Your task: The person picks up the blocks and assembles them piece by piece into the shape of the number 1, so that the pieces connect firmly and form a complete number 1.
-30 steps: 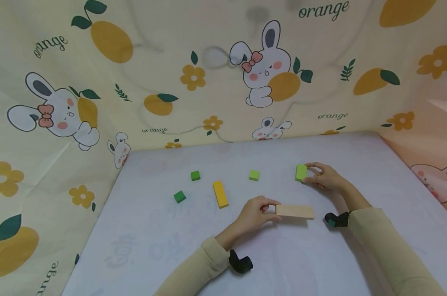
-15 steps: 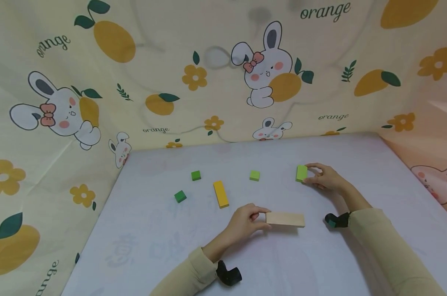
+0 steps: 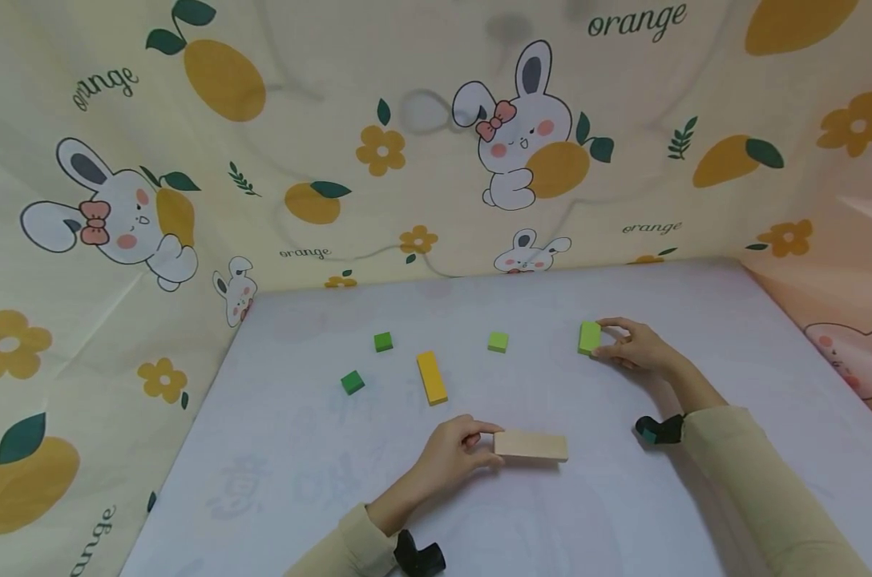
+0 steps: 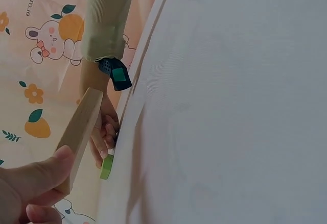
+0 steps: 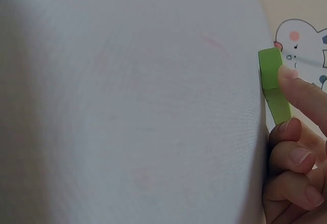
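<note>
My left hand pinches one end of a plain wooden block, long and flat, between thumb and fingers. The block points rightward above the table's near middle, its shadow just under it. In the left wrist view the same wooden block slants up from the thumb. Farther back and to the right, my right hand pinches a light green block by its right side. That green block rests on the table in the right wrist view, with the thumb against it and the other fingers curled below.
A yellow block lies left of centre on the white table. Two dark green cubes sit to its left, and a small light green block to its right. A cloth printed with rabbits hangs behind.
The left hand has drawn the wooden block toward the person and to the left. The right hand and its green block have stayed in place.
</note>
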The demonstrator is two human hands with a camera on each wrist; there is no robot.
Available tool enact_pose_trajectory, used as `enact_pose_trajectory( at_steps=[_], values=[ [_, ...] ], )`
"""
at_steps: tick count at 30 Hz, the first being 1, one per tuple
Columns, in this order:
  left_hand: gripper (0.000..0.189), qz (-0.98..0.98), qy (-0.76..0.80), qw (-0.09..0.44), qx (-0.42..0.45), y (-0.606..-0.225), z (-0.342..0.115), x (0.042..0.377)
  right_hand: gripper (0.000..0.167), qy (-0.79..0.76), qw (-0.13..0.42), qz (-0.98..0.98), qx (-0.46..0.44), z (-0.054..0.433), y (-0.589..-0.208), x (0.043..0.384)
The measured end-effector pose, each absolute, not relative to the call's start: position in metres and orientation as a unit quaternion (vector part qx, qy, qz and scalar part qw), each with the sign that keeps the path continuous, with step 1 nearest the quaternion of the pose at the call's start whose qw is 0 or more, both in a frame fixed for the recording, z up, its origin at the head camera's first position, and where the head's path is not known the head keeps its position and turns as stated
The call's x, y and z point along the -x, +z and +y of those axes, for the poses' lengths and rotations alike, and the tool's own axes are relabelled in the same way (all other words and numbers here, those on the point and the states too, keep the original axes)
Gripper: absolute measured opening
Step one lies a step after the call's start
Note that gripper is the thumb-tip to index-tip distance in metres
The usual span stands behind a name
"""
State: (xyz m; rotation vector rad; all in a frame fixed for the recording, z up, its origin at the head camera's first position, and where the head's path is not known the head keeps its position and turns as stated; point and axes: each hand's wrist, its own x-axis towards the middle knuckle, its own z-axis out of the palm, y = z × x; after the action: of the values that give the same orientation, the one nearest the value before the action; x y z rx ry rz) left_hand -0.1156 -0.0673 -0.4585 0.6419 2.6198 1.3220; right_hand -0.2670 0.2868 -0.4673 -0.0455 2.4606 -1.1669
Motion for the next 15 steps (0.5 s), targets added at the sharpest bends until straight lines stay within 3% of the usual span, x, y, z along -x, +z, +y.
enact_pose_trajectory(
  at_steps=[15],
  values=[
    [0.037,0.869,0.443,0.096,-0.196,-0.46,-0.085,0.102,0.081,-0.418,0.217,0.882,0.016,0.287,-0.467,0.266]
  ],
)
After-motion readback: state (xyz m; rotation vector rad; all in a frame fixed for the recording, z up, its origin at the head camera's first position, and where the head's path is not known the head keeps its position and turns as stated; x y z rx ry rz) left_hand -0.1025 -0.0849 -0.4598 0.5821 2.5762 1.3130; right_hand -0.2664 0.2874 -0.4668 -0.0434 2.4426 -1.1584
